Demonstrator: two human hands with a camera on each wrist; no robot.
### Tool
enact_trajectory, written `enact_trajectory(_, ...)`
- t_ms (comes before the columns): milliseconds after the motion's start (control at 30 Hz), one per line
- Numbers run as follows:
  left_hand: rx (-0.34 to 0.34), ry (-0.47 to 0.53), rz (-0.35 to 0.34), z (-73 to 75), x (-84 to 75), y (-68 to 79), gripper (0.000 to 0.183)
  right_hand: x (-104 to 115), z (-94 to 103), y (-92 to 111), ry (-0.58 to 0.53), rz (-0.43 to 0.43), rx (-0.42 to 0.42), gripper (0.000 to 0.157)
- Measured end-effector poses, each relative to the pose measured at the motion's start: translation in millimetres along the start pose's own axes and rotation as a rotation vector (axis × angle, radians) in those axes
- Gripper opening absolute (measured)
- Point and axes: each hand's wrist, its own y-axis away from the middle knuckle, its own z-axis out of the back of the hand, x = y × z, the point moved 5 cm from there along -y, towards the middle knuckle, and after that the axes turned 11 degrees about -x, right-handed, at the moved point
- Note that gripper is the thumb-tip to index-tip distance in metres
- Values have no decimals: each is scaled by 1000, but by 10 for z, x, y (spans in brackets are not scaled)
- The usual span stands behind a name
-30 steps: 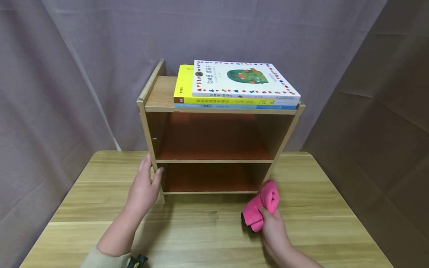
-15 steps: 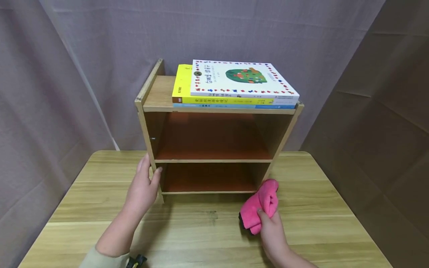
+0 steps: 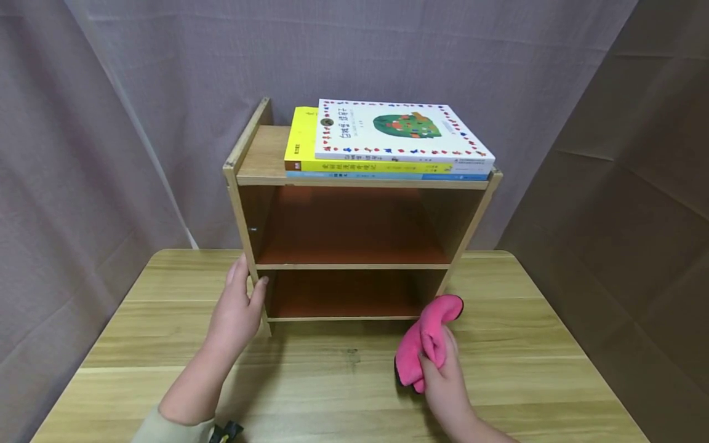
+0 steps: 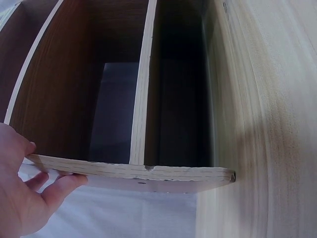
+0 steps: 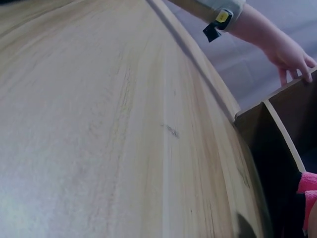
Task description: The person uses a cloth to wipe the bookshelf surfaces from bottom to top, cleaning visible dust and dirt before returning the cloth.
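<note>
A small wooden shelf stands on the table, its compartments facing me. My left hand grips its left side panel low down, thumb at the front edge and fingers along the outer face; the left wrist view shows this hand around the panel. In my right hand is a folded pink cloth with dark edging. The cloth is at the shelf's lower right front corner and hides it. Only a bit of the pink cloth shows at the right wrist view's edge.
Several books lie stacked on the shelf top: a white one uppermost, a yellow one under it and a blue one below. The wooden table has curtains behind and at the sides.
The pink cloth has turned and bent over in my right hand, its top end flopping rightward; that hand has moved slightly left. The left hand keeps its place on the shelf panel.
</note>
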Motion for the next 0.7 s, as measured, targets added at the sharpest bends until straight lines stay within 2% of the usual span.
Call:
enact_trajectory(133, -1, -2, 0, 0, -1, 1, 58, 12, -27, 3, 5, 59, 21, 48)
enact_trajectory(267, 1, -4, 1, 1, 0, 1, 59, 16, -45, 9, 57, 69, 54, 57)
enact_trajectory(500, 5, -6, 5, 5, 1, -2, 58, 42, -95, -7, 198, 210, 109, 63)
enact_trajectory(700, 16, -6, 16, -3, 4, 2, 59, 63, -128, -9, 299, 258, 145, 73)
